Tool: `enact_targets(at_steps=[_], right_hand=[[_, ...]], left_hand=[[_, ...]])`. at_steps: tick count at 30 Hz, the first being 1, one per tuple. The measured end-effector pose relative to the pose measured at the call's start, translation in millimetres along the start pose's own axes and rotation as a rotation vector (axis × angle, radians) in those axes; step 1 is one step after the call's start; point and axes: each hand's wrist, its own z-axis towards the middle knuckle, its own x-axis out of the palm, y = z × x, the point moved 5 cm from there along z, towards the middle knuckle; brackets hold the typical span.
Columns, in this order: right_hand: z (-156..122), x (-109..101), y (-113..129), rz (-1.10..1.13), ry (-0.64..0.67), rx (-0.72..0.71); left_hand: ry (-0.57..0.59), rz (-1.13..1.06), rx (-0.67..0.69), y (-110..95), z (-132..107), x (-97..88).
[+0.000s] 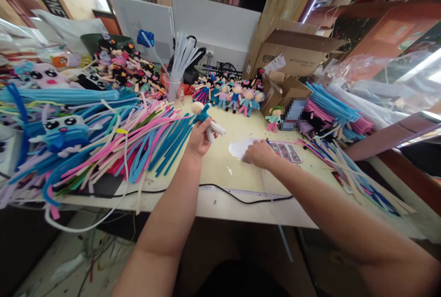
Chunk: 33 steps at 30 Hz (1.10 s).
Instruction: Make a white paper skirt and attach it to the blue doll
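My left hand is wrapped round a small pipe-cleaner doll with a beige head, a teal top and white legs. The doll is tilted, its legs pointing to the lower right. Above a white sheet on the table, my right hand has its fingers curled in. What those fingers hold, if anything, is hidden. Just right of that hand lies a pink-edged flat case with dark and red patches. Teal pipe cleaners lie fanned out left of my left hand.
Loose pipe cleaners cover the left side. Finished dolls stand in rows at the back beside a jar of clear sticks. Cardboard boxes and more pipe cleaners are at right. A black cable crosses the front edge.
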Motion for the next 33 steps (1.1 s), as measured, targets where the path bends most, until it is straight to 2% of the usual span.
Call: enact_targets(at_steps=[2,4,7,13,16,23,29,33], right_hand=[[12,-1,-17,-0.012,0.004,0.073],[22,2,-24,-0.017,0.013,0.109],[22,7,-14,-0.010,0.012,0.086],[-11,7,22,0.026,-0.014,-0.047],[-21,1,20,0.051,0.021,-0.098],[-21,-8,-6,0.095,0.141,-0.101],[-24,-4,9,0.080,0.250,-0.123],[-17,-8,20,0.040,0.256,-0.083]], left_hand=[[-0.003,-0.004,0.007,-1,1,-1.0],[-0.012,-0.003,0.010,-2,1,-1.6],[-0.015,0.004,0.004,-3,1,-0.7],[0.012,-0.001,0.007,-3,0,0.9],[0.016,-0.002,0.011,-1,2,-1.1],[-0.009,0.013,0.019,0,3,-3.8],[-0.003,0.004,0.015,-1,2,-0.7],[-0.016,0.022,0.009,-1,2,-0.6]])
